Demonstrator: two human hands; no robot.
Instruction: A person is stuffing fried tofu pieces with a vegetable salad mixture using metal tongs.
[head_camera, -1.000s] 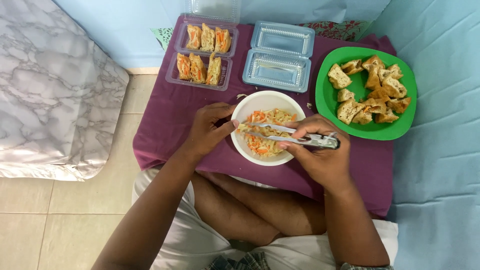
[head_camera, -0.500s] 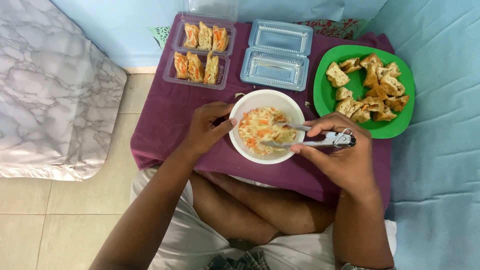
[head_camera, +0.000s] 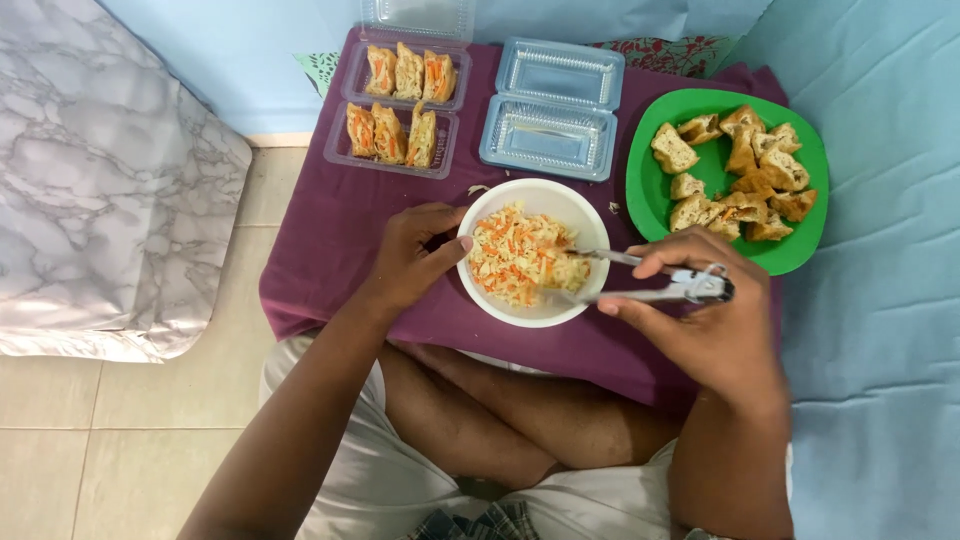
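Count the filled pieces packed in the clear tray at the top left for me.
6 filled pieces: three in the tray's far compartment and three in its near compartment, each row side by side. The tray lies on the purple cloth; none looks hidden.
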